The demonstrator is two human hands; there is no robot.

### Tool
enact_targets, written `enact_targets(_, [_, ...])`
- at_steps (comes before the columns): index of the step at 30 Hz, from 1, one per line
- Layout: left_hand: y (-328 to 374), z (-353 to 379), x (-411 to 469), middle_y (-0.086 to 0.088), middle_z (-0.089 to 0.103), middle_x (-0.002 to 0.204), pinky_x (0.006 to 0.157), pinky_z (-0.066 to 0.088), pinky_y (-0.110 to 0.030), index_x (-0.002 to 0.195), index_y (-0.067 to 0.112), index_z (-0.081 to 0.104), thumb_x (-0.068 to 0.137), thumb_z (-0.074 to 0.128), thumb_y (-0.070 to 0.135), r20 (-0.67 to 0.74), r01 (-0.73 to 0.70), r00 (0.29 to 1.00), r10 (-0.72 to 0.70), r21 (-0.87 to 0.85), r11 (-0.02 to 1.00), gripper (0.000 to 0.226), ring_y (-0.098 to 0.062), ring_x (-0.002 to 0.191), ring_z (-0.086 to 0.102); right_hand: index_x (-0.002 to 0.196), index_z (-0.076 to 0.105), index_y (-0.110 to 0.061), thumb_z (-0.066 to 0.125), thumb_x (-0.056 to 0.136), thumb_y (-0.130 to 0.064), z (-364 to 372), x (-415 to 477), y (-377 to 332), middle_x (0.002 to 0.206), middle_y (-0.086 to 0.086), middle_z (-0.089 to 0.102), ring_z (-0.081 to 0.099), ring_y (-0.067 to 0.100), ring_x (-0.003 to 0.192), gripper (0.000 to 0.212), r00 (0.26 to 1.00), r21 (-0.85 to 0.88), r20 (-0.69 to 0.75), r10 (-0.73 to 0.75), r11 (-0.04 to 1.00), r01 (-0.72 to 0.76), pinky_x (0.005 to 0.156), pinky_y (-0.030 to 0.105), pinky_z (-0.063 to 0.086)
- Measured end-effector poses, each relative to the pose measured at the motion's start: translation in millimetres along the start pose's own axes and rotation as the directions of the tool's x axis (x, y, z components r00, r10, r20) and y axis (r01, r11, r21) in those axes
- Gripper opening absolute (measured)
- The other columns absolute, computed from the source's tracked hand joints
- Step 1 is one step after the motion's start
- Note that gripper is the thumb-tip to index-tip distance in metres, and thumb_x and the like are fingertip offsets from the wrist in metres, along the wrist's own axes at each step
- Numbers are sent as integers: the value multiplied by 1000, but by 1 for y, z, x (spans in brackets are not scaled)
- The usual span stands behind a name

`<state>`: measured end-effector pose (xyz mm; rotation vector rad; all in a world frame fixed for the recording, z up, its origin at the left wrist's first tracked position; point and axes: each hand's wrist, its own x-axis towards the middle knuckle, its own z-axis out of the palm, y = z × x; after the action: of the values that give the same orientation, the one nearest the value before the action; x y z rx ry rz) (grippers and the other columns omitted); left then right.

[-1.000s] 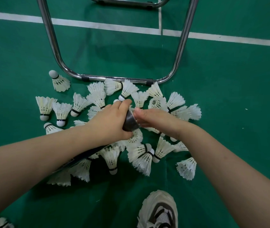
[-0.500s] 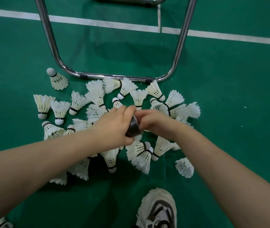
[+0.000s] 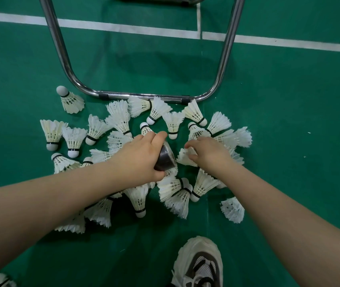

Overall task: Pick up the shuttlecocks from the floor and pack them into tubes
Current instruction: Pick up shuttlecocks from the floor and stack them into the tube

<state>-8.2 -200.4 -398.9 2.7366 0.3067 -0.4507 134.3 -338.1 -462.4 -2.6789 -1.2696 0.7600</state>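
Note:
Several white feather shuttlecocks [image 3: 73,139] lie scattered in a heap on the green court floor. My left hand [image 3: 140,156] grips the open end of a dark tube [image 3: 166,157], which runs back under my forearm. Just right of the tube mouth, my right hand [image 3: 208,151] pinches one shuttlecock [image 3: 185,157] by its feathers. A small gap separates that shuttlecock from the tube mouth. One shuttlecock [image 3: 69,99] stands alone at the far left.
A chrome tubular frame [image 3: 142,95] rests on the floor just beyond the heap. White court lines [image 3: 123,29] cross the back. My white shoe [image 3: 200,264] is at the bottom, another shuttlecock [image 3: 232,210] beside my right forearm.
My right hand has pulled away from the tube mouth to the right and now holds a shuttlecock from the heap. The left hand with the tube has barely moved.

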Motion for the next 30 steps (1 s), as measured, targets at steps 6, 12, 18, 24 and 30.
enact_targets(6, [-3,-2,1,-5,39,129,98,39,-37,142,17,13,76,66,44,-9,6,1000,-6,-10,1000,89,-23,114,40,95,64,-18,60,87,-34,-12,-3,3,80,-11,49,52,15,85,19,995,169,-60,76,984,-65,61,24,37])
enact_targets(12, [-8,-5,2,-7,40,128,99,38,-39,143,15,13,76,67,44,-32,20,999,-20,-11,1000,90,-24,115,41,72,58,-20,65,84,-22,-37,-9,1,79,-7,57,52,9,73,14,952,824,-90,293,559,-94,67,22,41])
enact_targets(18, [-10,-7,3,-8,39,132,98,39,-39,144,14,13,75,67,43,-61,45,997,-46,-17,999,92,-25,116,41,67,54,-11,57,87,-2,-53,-16,-20,66,-3,63,61,10,64,22,986,998,-41,159,49,33,67,22,51])
enact_targets(24, [-12,-11,1,-10,42,129,96,41,-42,142,12,16,73,69,42,-136,71,988,-78,-50,996,92,-27,111,45,76,61,-19,52,92,-26,-54,-25,-68,74,-8,61,57,8,72,19,997,863,-9,-79,503,47,71,22,44])
enact_targets(30, [-12,-13,-4,-10,41,131,96,40,-41,143,10,15,76,65,44,-123,50,991,-57,-61,997,91,-26,116,43,102,67,-18,60,76,-27,-64,-26,-70,102,-2,68,60,7,100,28,859,770,341,-382,637,-22,101,31,39])
